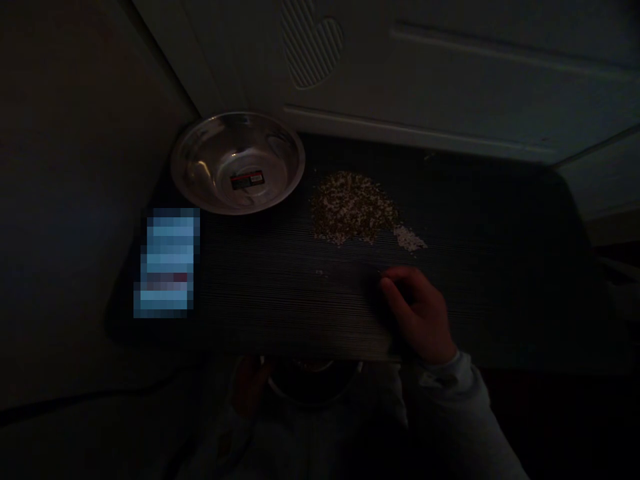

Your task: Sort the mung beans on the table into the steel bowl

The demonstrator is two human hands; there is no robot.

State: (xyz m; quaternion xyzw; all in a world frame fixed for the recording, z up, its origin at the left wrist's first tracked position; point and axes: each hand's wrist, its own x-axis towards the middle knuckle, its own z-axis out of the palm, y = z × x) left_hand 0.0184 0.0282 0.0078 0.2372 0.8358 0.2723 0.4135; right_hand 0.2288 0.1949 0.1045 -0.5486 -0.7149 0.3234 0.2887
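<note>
**Grain pile, poor light**

Dark bowl (pixel 316 392) partly cut off by table (pixel 280 300) edge; my left hand (pixel 249 385) beside it, finger state unreadable. Right hand (pixel 423 313): thumb and forefinger closed, contents unclear, near speckled grain pile (pixel 353 207) and pale heap (pixel 410 239). Shiny round metal bowl (pixel 213 183) beyond.

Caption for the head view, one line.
Right hand, thumb and forefinger together, over a dark table beside a mixed grain pile and a steel bowl; left hand below the edge.
</note>
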